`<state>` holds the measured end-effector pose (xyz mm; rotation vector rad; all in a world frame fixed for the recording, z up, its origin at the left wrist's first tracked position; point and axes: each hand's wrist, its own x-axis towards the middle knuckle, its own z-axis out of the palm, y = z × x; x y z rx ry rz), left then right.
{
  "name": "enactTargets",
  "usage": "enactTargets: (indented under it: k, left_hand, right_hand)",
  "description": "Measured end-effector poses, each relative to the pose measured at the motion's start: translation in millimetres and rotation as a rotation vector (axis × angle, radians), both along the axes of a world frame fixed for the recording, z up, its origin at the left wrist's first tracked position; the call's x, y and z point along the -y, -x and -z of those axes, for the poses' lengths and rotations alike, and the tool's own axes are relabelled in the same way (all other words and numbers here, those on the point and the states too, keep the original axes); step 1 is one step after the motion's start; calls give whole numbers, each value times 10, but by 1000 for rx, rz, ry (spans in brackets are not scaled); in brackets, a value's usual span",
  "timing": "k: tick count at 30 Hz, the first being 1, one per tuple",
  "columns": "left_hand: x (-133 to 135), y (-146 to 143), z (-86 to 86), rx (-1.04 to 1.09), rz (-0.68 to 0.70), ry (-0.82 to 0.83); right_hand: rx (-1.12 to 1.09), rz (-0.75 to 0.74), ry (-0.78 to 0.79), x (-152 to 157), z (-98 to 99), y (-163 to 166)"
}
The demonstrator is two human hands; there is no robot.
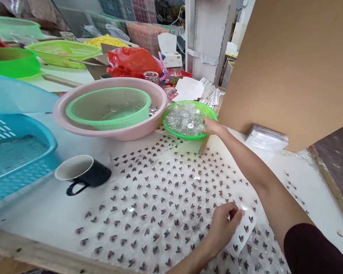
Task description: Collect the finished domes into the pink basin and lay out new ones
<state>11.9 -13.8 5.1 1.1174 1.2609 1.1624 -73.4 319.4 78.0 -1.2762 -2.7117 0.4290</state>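
Note:
My left hand [224, 224] pinches the edge of a white sticker sheet [236, 245] printed with small dark motifs, held over the table. My right hand [213, 126] reaches to the right side of a bright green bowl [174, 133] heaped with clear plastic discs [185, 116]. Its fingers are bent at the discs, and I cannot make out what is between the fingertips. Many round clear pieces with dark motifs [160, 205] lie in rows across the white table below both hands.
A dark mug [100, 173] lies tipped on its side at the left. Behind it stand a pink basin [103, 133] holding a green colander [108, 123] and a blue basket [48, 148]. A large cardboard sheet [291, 68] rises at the right, near a clear plastic box [265, 137].

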Motion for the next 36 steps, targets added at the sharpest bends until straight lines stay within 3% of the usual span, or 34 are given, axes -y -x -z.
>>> enactTargets:
  k: [6,16,22,25,29,33,36]
  left_hand:
    - [22,1,-28,45,28,-16]
    - [5,-19,5,15,19,-4]
    - [-17,-1,-25,17,10,5]
    - [-19,10,-35,13,24,-8]
    - [-4,13,-35,6,54,-22]
    - [-1,15,-21,-12,51,-25]
    - [-15,22,-12,-26,47,-3]
  right_hand:
    - [26,10,43,-140,85,120]
    - [-189,-10,78,-173,-95,-56]
    - [-569,61,477,-292,-163,-487]
    - [-682,153,564,-278,-32,-916]
    - [-637,346,574,-67,374,-1470]
    - [-616,392,542,121,724,-1820]
    - [-623,406,478,137,812,-1996]
